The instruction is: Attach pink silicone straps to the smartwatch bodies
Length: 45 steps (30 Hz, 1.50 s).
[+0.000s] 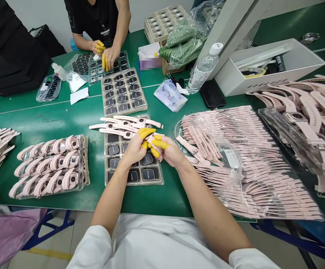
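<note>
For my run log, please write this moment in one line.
left hand; right hand; both holding pink watch strap; yellow finger cots

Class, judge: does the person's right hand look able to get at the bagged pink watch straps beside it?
Probably yes. The right hand lies close to the bagged pink watch straps, with nothing tall between, but it pinches a pink strap.

Matt pink silicone watch straps [263, 179] — glossy plastic bag [221, 147], smooth green mat [176, 198]
</note>
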Each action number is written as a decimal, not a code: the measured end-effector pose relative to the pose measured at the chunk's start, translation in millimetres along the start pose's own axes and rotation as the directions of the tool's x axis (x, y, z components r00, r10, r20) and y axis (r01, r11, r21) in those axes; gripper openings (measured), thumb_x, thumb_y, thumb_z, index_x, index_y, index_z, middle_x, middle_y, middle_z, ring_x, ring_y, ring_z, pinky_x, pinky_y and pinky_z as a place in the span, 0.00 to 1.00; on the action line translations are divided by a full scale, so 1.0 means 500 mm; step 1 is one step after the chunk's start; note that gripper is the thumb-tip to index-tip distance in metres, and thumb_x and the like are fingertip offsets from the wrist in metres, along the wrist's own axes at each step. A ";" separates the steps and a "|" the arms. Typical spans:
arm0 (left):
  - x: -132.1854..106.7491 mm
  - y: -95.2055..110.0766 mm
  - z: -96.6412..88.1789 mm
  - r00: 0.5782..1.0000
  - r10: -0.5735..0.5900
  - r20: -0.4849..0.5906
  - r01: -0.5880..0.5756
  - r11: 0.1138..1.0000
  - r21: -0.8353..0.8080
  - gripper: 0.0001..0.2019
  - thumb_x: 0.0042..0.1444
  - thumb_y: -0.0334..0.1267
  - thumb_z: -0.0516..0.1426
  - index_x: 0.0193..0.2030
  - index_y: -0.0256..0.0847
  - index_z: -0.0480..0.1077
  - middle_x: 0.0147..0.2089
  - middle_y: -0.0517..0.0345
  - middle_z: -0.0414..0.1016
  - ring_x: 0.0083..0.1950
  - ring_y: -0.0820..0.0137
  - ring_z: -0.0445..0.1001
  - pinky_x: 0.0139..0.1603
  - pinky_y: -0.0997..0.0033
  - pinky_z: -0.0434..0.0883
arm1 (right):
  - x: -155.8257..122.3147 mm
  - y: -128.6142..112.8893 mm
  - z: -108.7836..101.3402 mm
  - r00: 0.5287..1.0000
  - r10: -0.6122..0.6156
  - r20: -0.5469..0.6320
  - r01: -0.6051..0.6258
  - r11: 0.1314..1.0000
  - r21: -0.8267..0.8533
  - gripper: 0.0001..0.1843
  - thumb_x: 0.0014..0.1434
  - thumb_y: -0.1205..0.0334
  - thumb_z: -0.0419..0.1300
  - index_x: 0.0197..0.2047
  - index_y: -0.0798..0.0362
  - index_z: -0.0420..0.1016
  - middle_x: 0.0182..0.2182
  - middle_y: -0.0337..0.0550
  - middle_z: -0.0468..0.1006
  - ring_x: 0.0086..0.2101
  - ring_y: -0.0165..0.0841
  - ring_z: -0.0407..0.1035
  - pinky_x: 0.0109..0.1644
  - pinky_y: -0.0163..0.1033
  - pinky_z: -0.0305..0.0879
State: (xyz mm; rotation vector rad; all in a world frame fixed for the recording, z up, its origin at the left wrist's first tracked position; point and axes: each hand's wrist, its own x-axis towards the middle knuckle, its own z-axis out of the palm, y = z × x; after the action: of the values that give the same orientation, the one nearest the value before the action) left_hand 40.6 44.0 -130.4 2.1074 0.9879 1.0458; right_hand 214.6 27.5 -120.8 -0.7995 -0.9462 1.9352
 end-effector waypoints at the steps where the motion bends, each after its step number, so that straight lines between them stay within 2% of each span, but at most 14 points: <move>1: 0.000 0.001 0.000 1.000 0.002 0.000 -0.002 1.000 0.003 0.22 0.68 0.31 0.48 0.66 0.44 0.69 0.62 0.45 0.74 0.62 0.60 0.74 0.65 0.52 0.72 | 0.000 -0.001 0.002 1.000 0.002 -0.007 -0.002 1.000 0.017 0.20 0.55 0.45 0.70 0.31 0.51 0.69 0.15 0.33 0.67 0.14 0.26 0.56 0.17 0.32 0.50; 8: 0.000 0.003 -0.003 1.000 0.014 -0.019 -0.014 1.000 0.007 0.19 0.68 0.30 0.49 0.63 0.42 0.69 0.61 0.45 0.75 0.62 0.61 0.75 0.64 0.55 0.72 | 0.003 -0.002 0.012 0.997 -0.034 -0.074 0.038 0.997 0.061 0.20 0.53 0.47 0.72 0.29 0.51 0.69 0.14 0.30 0.63 0.14 0.25 0.54 0.16 0.32 0.51; 15: -0.001 0.006 -0.001 0.999 -0.017 -0.038 0.018 1.000 0.020 0.22 0.65 0.28 0.48 0.63 0.42 0.69 0.61 0.46 0.76 0.61 0.61 0.75 0.63 0.54 0.72 | 0.005 0.003 0.019 0.995 -0.061 -0.084 0.069 0.993 0.094 0.20 0.53 0.46 0.71 0.29 0.50 0.67 0.14 0.30 0.63 0.14 0.25 0.53 0.16 0.32 0.50; 22: -0.002 0.008 -0.002 0.999 -0.011 -0.031 0.013 0.997 0.075 0.21 0.68 0.30 0.47 0.64 0.41 0.69 0.61 0.44 0.75 0.62 0.60 0.74 0.64 0.54 0.72 | 0.008 0.012 0.021 0.986 -0.096 -0.139 0.107 0.992 0.070 0.20 0.53 0.46 0.70 0.30 0.51 0.69 0.15 0.31 0.65 0.14 0.25 0.55 0.16 0.31 0.48; 27: -0.005 0.004 -0.003 1.000 -0.015 -0.011 0.016 0.995 0.100 0.22 0.69 0.31 0.46 0.66 0.42 0.67 0.62 0.44 0.73 0.63 0.60 0.73 0.65 0.53 0.72 | 0.009 0.009 0.018 0.990 -0.082 -0.117 0.088 0.995 0.048 0.19 0.54 0.46 0.70 0.30 0.50 0.68 0.14 0.32 0.65 0.14 0.25 0.54 0.16 0.32 0.48; 33: -0.005 0.004 0.003 1.000 0.012 -0.024 -0.010 0.995 0.096 0.21 0.70 0.31 0.46 0.67 0.43 0.66 0.60 0.45 0.73 0.61 0.60 0.73 0.64 0.54 0.72 | 0.008 0.004 0.020 0.994 -0.047 -0.103 0.065 0.983 0.170 0.19 0.52 0.49 0.70 0.26 0.49 0.65 0.14 0.31 0.62 0.14 0.25 0.53 0.16 0.32 0.49; 36: -0.007 0.009 0.001 1.000 -0.022 0.006 0.021 0.993 0.116 0.22 0.73 0.34 0.44 0.69 0.43 0.65 0.61 0.44 0.71 0.62 0.60 0.72 0.65 0.53 0.71 | 0.009 0.004 0.015 0.993 -0.027 -0.117 0.047 0.984 0.171 0.17 0.52 0.50 0.70 0.27 0.50 0.68 0.13 0.31 0.63 0.14 0.25 0.52 0.16 0.32 0.49; 40: -0.011 0.013 -0.004 0.998 -0.025 0.054 0.023 0.999 0.038 0.22 0.75 0.44 0.45 0.71 0.44 0.63 0.62 0.44 0.70 0.63 0.59 0.71 0.67 0.52 0.70 | 0.011 0.006 0.005 0.991 -0.027 -0.134 0.045 0.990 0.131 0.16 0.53 0.49 0.68 0.28 0.51 0.69 0.13 0.32 0.65 0.13 0.25 0.51 0.16 0.32 0.48; 45: -0.008 0.012 0.000 0.997 -0.059 0.047 0.053 0.992 0.113 0.21 0.76 0.43 0.44 0.68 0.41 0.65 0.60 0.43 0.70 0.62 0.58 0.71 0.66 0.52 0.70 | 0.011 0.007 0.004 0.984 -0.006 -0.179 0.024 0.995 0.097 0.18 0.52 0.48 0.68 0.26 0.51 0.69 0.12 0.33 0.65 0.13 0.24 0.50 0.15 0.32 0.48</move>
State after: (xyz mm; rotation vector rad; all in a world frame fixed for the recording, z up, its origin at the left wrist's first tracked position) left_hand 41.2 37.1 -127.5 2.1714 1.0976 0.9254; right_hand 209.3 30.3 -123.7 -0.8891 -0.7415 1.8468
